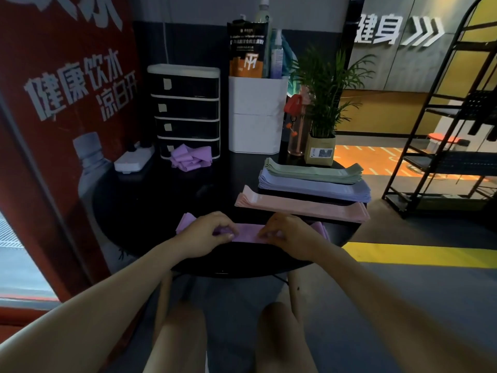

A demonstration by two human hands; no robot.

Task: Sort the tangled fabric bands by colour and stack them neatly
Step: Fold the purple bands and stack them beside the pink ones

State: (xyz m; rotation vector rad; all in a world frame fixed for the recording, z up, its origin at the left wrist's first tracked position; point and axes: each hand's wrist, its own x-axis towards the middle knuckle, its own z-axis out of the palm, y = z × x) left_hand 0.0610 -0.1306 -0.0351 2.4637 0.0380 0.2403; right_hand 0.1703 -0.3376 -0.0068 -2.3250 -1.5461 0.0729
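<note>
Black table (150, 211): perhaps four band stacks (309, 181).

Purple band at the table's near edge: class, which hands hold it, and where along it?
Both. The left hand and right hand pinch the purple band near its middle, flat on the black table.

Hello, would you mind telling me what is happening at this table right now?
A person is sorting fabric bands by colour. Both hands, left hand and right hand, pinch a purple band at the table's near edge. Green, blue and pink stacks are done; a purple tangle waits.
</note>
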